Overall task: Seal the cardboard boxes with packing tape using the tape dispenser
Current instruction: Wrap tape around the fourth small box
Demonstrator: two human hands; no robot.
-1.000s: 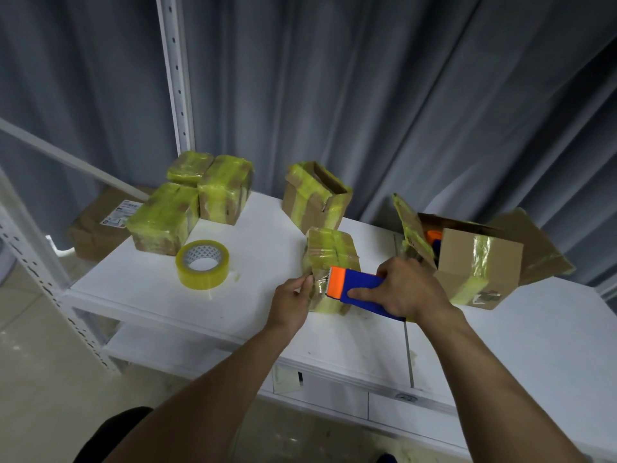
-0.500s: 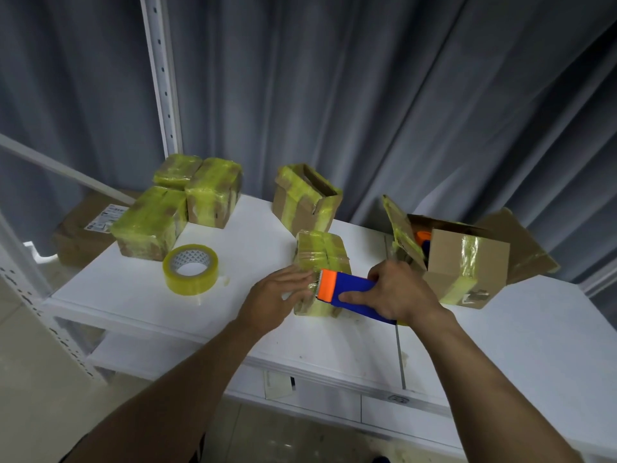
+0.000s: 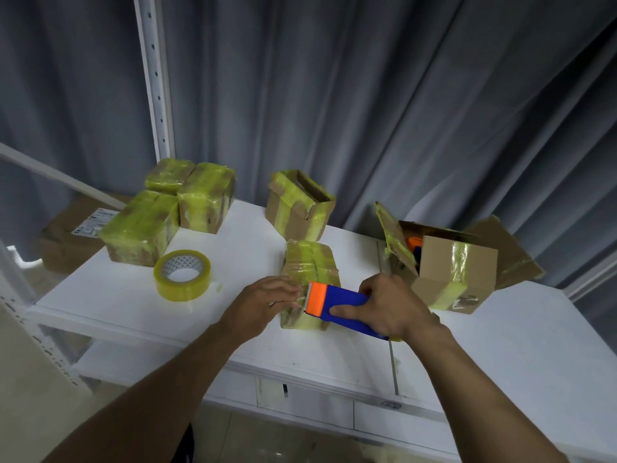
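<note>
A small cardboard box (image 3: 309,282) sits in the middle of the white table (image 3: 517,335), near the front edge. It is already wrapped in lots of shiny yellow tape. The right hand (image 3: 389,309) is closed around the blue and orange tape dispenser (image 3: 337,304) and holds its toothed orange end against the near side of the box. The left hand (image 3: 263,304) lies on the left side of the box with its fingers (image 3: 287,290) bent, right next to the orange end. I cannot tell if they pinch the tape.

The box looks light, so it may slide when the tape pulls. It is best to hold it from the top or side and press down. The card is stiff, but the tape skin looks slippery. The loose tape is thin and sticky and can fold onto itself.

A spare roll of tape (image 3: 182,275) lies to the left. More taped boxes (image 3: 167,215) sit behind it. Two open boxes (image 3: 300,203) wait farther back and to the right.
</note>
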